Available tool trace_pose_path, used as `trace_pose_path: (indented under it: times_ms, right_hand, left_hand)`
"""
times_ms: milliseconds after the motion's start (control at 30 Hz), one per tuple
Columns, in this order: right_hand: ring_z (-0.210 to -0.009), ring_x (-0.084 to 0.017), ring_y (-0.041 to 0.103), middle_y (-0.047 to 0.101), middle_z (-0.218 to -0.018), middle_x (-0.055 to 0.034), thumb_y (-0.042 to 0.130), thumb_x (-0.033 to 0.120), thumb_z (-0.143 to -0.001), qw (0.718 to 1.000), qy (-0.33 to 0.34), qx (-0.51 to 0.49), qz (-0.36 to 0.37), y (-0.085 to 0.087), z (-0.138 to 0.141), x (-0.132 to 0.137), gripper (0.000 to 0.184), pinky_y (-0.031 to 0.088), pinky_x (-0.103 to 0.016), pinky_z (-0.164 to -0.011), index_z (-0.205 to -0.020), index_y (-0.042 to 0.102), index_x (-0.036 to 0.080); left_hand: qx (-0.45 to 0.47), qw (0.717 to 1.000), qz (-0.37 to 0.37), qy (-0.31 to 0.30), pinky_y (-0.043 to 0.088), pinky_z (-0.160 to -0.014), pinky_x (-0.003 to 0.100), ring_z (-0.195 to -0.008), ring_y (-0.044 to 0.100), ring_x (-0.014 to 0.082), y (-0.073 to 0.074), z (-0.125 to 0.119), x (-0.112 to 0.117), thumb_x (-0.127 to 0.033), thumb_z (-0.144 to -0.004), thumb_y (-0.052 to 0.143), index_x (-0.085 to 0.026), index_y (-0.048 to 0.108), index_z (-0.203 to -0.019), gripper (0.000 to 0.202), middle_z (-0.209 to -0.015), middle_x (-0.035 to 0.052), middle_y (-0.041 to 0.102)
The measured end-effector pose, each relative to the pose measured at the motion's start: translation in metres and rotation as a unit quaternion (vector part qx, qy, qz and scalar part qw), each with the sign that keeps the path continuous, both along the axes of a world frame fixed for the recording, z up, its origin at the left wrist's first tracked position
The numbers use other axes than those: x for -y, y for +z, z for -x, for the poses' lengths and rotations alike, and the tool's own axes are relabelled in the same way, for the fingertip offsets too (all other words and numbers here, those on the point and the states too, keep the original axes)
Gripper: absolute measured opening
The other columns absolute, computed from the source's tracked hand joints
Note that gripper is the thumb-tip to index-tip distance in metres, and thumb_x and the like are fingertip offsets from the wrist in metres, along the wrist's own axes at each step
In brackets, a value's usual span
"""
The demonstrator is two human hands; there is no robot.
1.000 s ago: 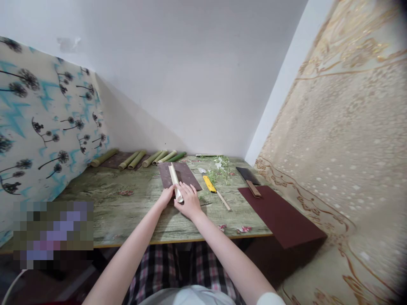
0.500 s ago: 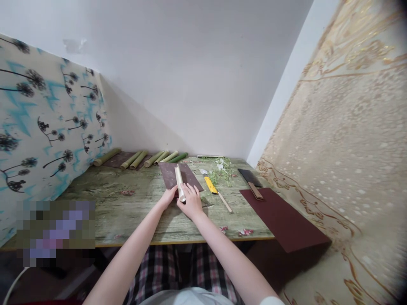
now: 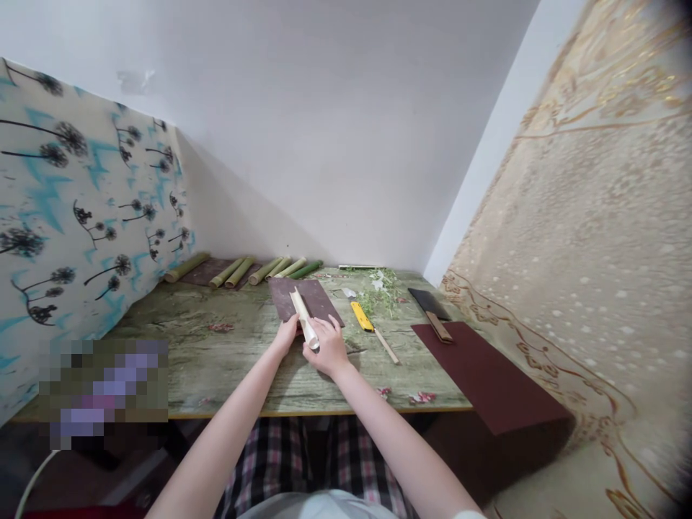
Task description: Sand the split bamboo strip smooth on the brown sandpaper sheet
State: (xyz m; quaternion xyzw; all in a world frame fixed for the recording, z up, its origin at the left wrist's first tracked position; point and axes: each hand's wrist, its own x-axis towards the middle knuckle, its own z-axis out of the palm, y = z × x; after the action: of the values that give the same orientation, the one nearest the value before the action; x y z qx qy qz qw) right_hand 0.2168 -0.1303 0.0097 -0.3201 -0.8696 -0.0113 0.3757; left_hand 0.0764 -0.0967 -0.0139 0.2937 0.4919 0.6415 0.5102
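Green wood-grain table (image 3: 227,367), brown board (image 3: 284,299), bamboo tubes (image 3: 264,271), yellow utility knife (image 3: 362,316)

Peeled bamboo piece (image 3: 301,315), yellow utility knife (image 3: 362,316): no readable text, labels, brands, numbers or signs.

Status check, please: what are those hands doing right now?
Right hand gripping the lower end of a pale split-bamboo piece. Left hand beside it, at the dark board's near edge. Yellow box cutter off to the right.
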Motion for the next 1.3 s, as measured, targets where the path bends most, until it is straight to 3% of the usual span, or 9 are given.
trace_pose_path:
  times_ms: [200,367,567,700,933,1100,1300]
  right_hand:
    - [-0.117,-0.020,0.033,0.044,-0.124,-0.0085,0.050,0.030,-0.071,0.999,-0.045,0.028,0.005,-0.005,0.005,-0.004,0.060,0.011,-0.038,-0.102,-0.127,0.035,0.016]
    - [-0.119,-0.020,0.029,0.039,-0.128,-0.0089,0.051,0.032,-0.073,0.995,-0.086,0.048,0.019,-0.012,0.006,-0.012,0.062,0.011,-0.038,-0.101,-0.129,0.030,0.017]
    - [-0.119,-0.021,0.030,0.044,-0.124,-0.0088,0.044,0.041,-0.078,0.992,-0.119,0.040,0.033,-0.015,0.007,-0.017,0.058,0.014,-0.039,-0.099,-0.129,0.030,0.018]
    - [-0.119,-0.022,0.030,0.045,-0.122,-0.0126,0.043,0.044,-0.078,0.990,-0.128,0.048,0.036,-0.016,0.007,-0.017,0.061,0.013,-0.039,-0.099,-0.128,0.031,0.013]
    - [-0.120,-0.022,0.029,0.047,-0.121,-0.0117,0.040,0.045,-0.081,0.990,-0.123,0.050,0.037,-0.018,0.008,-0.019,0.058,0.014,-0.040,-0.098,-0.129,0.029,0.015]
    - [-0.120,-0.021,0.029,0.050,-0.117,-0.0092,0.041,0.045,-0.081,0.992,-0.111,0.051,0.037,-0.019,0.008,-0.020,0.050,0.014,-0.039,-0.099,-0.123,0.039,0.017]
    - [-0.120,-0.021,0.029,0.049,-0.119,-0.0093,0.043,0.046,-0.080,0.988,-0.134,0.049,0.055,-0.018,0.007,-0.021,0.052,0.014,-0.040,-0.098,-0.124,0.039,0.019]
  left_hand:
    - [-0.073,0.995,-0.033,-0.054,0.049,-0.065,0.025,-0.073,0.061,0.0168,-0.006,0.000,0.001,-0.025,-0.074,0.049,-0.012,0.062,-0.084,0.021,-0.081,0.0077,0.066]
    - [-0.083,0.995,-0.038,-0.048,0.050,-0.063,0.030,-0.067,0.062,0.0179,-0.011,-0.003,-0.002,-0.028,-0.073,0.051,-0.009,0.059,-0.089,0.026,-0.081,0.0096,0.066]
    - [-0.111,0.992,-0.050,-0.023,0.048,-0.069,0.028,-0.076,0.061,0.0182,-0.013,0.000,-0.004,-0.029,-0.073,0.052,-0.009,0.060,-0.088,0.027,-0.087,0.0113,0.065]
    - [-0.072,0.997,-0.013,-0.004,0.048,-0.068,0.031,-0.076,0.061,0.0198,-0.011,0.001,-0.003,-0.030,-0.075,0.050,-0.007,0.059,-0.094,0.031,-0.089,0.0132,0.065]
    - [-0.156,0.986,-0.054,0.014,0.040,-0.086,0.032,-0.095,0.055,0.0211,-0.011,0.002,-0.002,-0.029,-0.073,0.053,-0.007,0.060,-0.096,0.032,-0.102,0.0139,0.061]
    - [-0.129,0.991,-0.034,0.010,0.040,-0.085,0.032,-0.097,0.055,0.0222,-0.012,0.003,-0.004,-0.031,-0.073,0.052,-0.007,0.061,-0.094,0.033,-0.099,0.0147,0.062]
    - [-0.109,0.992,-0.062,-0.013,0.042,-0.083,0.029,-0.098,0.055,0.0203,-0.012,0.002,-0.002,-0.028,-0.073,0.055,-0.009,0.059,-0.099,0.033,-0.107,0.0131,0.059]
